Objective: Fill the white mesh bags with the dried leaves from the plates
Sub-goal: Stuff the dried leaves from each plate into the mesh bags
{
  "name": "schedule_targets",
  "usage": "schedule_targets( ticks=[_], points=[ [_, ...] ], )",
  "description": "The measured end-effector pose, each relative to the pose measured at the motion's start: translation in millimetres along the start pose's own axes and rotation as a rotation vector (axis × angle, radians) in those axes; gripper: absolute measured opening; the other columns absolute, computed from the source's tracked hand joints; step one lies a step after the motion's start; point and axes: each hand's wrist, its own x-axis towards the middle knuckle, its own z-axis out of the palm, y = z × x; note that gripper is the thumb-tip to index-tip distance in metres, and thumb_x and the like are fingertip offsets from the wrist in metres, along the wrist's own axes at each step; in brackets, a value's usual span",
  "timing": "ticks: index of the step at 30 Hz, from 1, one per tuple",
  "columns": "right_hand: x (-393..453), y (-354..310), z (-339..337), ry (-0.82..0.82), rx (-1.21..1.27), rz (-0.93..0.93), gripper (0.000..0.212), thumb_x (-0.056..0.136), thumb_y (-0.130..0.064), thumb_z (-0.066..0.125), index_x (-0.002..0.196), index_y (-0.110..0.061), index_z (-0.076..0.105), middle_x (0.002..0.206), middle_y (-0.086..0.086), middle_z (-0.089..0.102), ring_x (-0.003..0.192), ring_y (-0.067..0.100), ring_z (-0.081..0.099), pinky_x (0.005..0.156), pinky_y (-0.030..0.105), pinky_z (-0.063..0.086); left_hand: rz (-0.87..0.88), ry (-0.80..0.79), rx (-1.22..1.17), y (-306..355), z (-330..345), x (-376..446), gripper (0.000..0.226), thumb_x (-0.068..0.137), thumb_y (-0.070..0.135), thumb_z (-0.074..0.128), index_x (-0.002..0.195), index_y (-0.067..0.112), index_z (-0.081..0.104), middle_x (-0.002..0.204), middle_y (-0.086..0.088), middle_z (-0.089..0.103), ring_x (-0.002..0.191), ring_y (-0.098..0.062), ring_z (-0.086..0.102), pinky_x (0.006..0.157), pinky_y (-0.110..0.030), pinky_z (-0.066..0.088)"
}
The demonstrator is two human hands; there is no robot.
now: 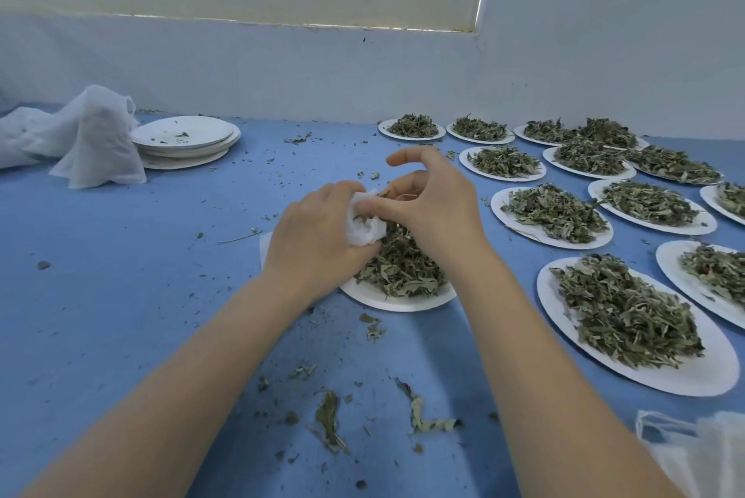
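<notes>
**Both hands at the bag, over the middle plate**

While your left hand (318,231) grips the bag (367,221), bunched white mesh showing between its curled fingers, your right hand (427,207) works at the bag's mouth. Its thumb and lower fingers pinch at the mesh edge, and its forefinger arches up and free above the rest. Whether leaves sit between those pinching fingers you cannot tell; the bag hides them.

Both hands hang just above the plate (397,302) nearest you, a white one on the blue table (121,296). A heap of leaves (403,270) lies on it, partly hidden under your wrists.

To your right, many more plates stand in rows, each heaped with leaves; the closest one (633,320) lies just beside your right forearm, the farthest (412,126) near the wall.

At the far left a stack of plates (185,139) holds only a few crumbs, and a pile of mesh bags (80,135) rests against it, touching its left edge. Another bit of mesh (701,453) shows at the bottom right corner, with a drawstring loop at its top.

Loose scraps (330,417) of leaf are scattered on the table between your forearms and around the middle plate.
</notes>
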Motion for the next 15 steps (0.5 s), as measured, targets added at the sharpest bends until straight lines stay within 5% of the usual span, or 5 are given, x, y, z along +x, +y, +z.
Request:
schedule_targets(
  ticks=[5,9,15],
  points=[
    [-0.4,-0.9,-16.2,-0.110,0.138,0.100,0.032,0.076,-0.030,0.077,0.104,-0.022,0.064,0.083,-0.006,0.074,0.069,0.010,0.069,0.079,0.029,0.055,-0.037,0.017,-0.027,-4.3,-5.6,2.4,0.050,0.075,0.042,0.068,0.118,0.021,0.052,0.110,0.005,0.060,0.097,-0.019,0.054,0.074,-0.028,0.036],
    [-1.4,-0.3,-25.2,-0.155,0.199,0.139,0.024,0.076,-0.023,0.077,0.099,-0.017,0.071,0.088,-0.001,0.074,0.078,0.011,0.071,0.080,0.022,0.055,-0.040,0.019,-0.022,-4.7,-6.1,2.8,0.050,0.076,0.044,0.067,0.118,0.020,0.052,0.110,0.004,0.059,0.097,-0.019,0.054,0.075,-0.030,0.038],
    [0.3,1.0,-23.1,-0.070,0.009,0.103,0.008,0.076,-0.021,0.077,0.083,-0.025,0.075,0.074,-0.007,0.073,0.063,0.010,0.066,0.068,0.018,0.054,-0.031,0.029,-0.030,-3.3,-8.7,2.9,0.050,0.075,0.041,0.068,0.118,0.020,0.053,0.107,0.003,0.059,0.093,-0.019,0.053,0.074,-0.030,0.040]
  ],
)
